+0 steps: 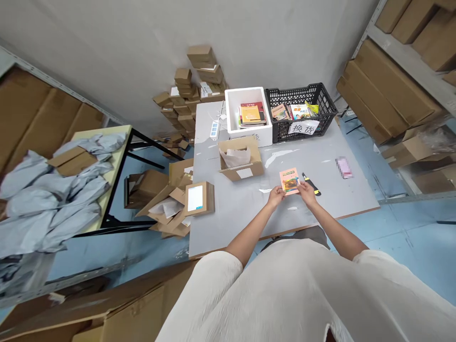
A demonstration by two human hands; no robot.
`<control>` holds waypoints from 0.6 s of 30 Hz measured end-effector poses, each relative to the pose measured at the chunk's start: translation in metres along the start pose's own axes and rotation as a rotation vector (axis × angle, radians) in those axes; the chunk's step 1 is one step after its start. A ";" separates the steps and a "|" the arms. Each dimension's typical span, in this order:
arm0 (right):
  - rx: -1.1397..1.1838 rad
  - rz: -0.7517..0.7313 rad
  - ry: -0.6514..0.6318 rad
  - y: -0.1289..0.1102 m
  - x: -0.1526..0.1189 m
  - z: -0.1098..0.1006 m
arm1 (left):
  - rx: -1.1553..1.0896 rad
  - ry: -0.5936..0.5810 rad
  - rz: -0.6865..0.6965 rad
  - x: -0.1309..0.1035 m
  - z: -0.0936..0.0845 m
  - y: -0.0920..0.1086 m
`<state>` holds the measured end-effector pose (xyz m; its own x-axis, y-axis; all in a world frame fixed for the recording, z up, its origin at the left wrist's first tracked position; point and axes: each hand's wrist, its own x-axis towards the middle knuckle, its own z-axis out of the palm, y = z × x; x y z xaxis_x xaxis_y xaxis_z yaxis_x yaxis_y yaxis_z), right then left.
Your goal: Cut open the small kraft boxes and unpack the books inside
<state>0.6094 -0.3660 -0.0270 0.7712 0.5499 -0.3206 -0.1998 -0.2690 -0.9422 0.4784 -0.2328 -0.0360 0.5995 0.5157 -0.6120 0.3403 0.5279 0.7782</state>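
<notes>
I've got left fingers point(280, 191) and right fingers point(302, 187) holding the pink book point(289, 178) near the surface's point(231, 223) front edge. Black-yellow tool point(312, 184) lies just beside right fingers.

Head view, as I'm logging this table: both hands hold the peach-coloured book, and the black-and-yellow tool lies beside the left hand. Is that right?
Not quite: the head view shows the black-and-yellow tool lying beside the right hand, not the left hand. The rest stands: both hands hold the peach-coloured book.
</notes>
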 end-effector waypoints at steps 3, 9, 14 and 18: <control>-0.067 0.037 -0.054 -0.009 0.013 -0.016 | 0.008 0.030 0.077 0.012 0.012 0.010; -0.010 0.052 -0.082 -0.040 0.069 -0.043 | -0.030 0.061 0.197 0.048 0.047 0.052; 0.071 -0.051 -0.025 -0.087 0.158 -0.044 | -0.123 0.136 0.251 0.074 0.069 0.088; 0.062 -0.128 0.014 -0.135 0.244 -0.023 | -0.149 0.178 0.210 0.079 0.067 0.091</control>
<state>0.8385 -0.2136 0.0244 0.8011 0.5653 -0.1966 -0.1363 -0.1476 -0.9796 0.6055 -0.1892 -0.0043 0.5048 0.7270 -0.4655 0.1045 0.4838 0.8689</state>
